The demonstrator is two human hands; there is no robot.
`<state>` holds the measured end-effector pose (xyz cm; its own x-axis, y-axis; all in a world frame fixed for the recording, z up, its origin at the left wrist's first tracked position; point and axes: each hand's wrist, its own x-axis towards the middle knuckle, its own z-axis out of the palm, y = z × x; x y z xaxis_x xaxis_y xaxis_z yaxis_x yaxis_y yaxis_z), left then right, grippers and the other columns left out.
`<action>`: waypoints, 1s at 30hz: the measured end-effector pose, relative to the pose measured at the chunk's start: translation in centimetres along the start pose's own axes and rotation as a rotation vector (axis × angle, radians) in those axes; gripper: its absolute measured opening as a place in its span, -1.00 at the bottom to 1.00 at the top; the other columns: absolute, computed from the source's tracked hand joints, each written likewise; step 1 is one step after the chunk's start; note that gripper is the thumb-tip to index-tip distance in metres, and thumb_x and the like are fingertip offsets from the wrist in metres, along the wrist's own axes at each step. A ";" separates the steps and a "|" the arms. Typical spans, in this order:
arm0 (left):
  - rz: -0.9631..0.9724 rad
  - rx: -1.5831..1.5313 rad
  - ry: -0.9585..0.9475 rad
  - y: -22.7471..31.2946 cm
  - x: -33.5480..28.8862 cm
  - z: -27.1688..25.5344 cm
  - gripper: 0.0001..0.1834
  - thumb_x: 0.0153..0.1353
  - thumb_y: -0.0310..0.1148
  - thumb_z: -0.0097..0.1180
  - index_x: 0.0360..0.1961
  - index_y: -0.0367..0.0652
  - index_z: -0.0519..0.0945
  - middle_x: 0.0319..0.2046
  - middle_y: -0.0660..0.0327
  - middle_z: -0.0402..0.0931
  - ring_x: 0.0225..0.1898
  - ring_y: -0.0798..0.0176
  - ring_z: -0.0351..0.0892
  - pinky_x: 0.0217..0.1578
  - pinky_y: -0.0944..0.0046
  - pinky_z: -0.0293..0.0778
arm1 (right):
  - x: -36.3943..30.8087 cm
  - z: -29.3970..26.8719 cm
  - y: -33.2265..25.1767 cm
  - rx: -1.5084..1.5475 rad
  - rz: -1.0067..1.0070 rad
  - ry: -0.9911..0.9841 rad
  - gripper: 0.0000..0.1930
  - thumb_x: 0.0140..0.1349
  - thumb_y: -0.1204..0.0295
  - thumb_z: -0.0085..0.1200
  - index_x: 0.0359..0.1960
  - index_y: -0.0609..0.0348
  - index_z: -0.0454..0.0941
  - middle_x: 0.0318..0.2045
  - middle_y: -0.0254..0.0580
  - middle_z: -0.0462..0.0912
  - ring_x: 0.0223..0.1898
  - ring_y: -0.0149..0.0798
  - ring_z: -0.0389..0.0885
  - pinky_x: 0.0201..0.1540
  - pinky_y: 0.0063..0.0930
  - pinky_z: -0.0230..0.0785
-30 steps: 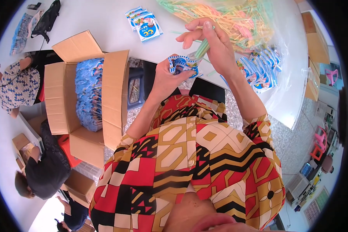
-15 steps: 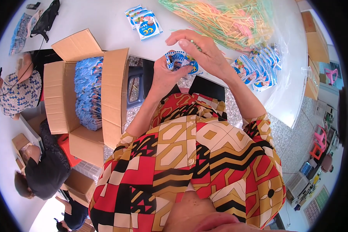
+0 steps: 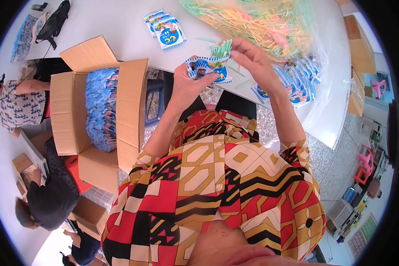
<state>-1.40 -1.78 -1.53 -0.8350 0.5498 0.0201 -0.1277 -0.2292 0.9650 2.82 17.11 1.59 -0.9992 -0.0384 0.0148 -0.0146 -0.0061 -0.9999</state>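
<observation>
White and smooth, the bench [image 3: 115,26] spreads around and beyond the work. Taking the held packet as the clock's centre, an open cardboard box [image 3: 64,115] stands at about eight o'clock, filled with blue packets [image 3: 101,111]. At two o'clock lies a clear plastic bag [image 3: 314,20] of pastel straws [image 3: 252,26], thin and probably very light. Overlapping blue-and-white packets [image 3: 299,84] fan out at three, and a small stack of packets [image 3: 170,33] sits at ten.

The left hand [image 3: 190,84] pinches a blue-and-white packet [image 3: 221,71] in front of the body, thumb across its front; whether several are nested there I cannot tell. The right hand [image 3: 252,57] curls beside it, fingers at the bundle's edge, and its grip is unclear.

Printed film like this looks light, limp and rather slippery, so a broad thumb-and-finger hold low on the body should suit it better than the floppy rim. Pale green straws [image 3: 221,48] poke from its top; slender and easily bent, they would handle best gathered around their middles.
</observation>
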 end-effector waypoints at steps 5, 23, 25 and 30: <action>-0.029 -0.057 0.055 0.2 0.0 0.5 -0.73 -0.06 -0.52 0.29 -0.30 -0.29 0.52 -0.42 0.27 0.56 -0.41 0.52 0.48 -0.34 0.47 0.46 | 0.2 0.1 -0.2 -0.016 -0.017 0.008 -0.85 0.26 0.50 -0.08 -0.18 0.24 0.46 -0.33 -0.36 0.56 -0.27 -0.56 0.46 -0.13 -0.63 0.30; -0.284 -0.356 0.275 0.6 -1.8 -3.2 -0.84 0.11 -0.50 0.11 -0.27 -0.31 0.48 -0.34 0.03 0.59 -0.35 0.26 0.60 -0.37 0.34 0.52 | 14.7 5.9 9.6 -0.133 -0.176 0.204 -0.80 0.22 0.42 -0.05 -0.20 0.28 0.42 -0.42 -0.20 0.61 -0.41 -0.44 0.53 -0.36 -0.57 0.36; -0.274 -0.325 0.280 0.5 -1.8 -3.4 -0.84 0.11 -0.51 0.12 -0.28 -0.31 0.49 -0.35 0.03 0.59 -0.34 0.27 0.60 -0.36 0.34 0.52 | 15.5 6.3 10.1 -0.139 -0.203 0.229 -0.80 0.20 0.40 -0.02 -0.21 0.26 0.44 -0.43 -0.19 0.61 -0.41 -0.43 0.56 -0.37 -0.57 0.37; -0.190 -0.212 0.285 0.0 -1.4 -3.3 -0.84 0.05 -0.57 0.16 -0.30 -0.33 0.50 -0.41 0.08 0.60 -0.42 0.33 0.59 -0.41 0.38 0.51 | 14.4 4.9 8.7 -0.456 -0.527 0.383 -0.78 0.19 0.41 -0.01 -0.17 0.25 0.45 -0.38 -0.22 0.61 -0.37 -0.46 0.55 -0.31 -0.55 0.40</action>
<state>-1.96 -5.18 -2.42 -0.8969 0.3607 -0.2559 -0.3772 -0.3218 0.8684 -11.51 11.58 -6.83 -0.7986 0.2026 0.5667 -0.4209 0.4850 -0.7665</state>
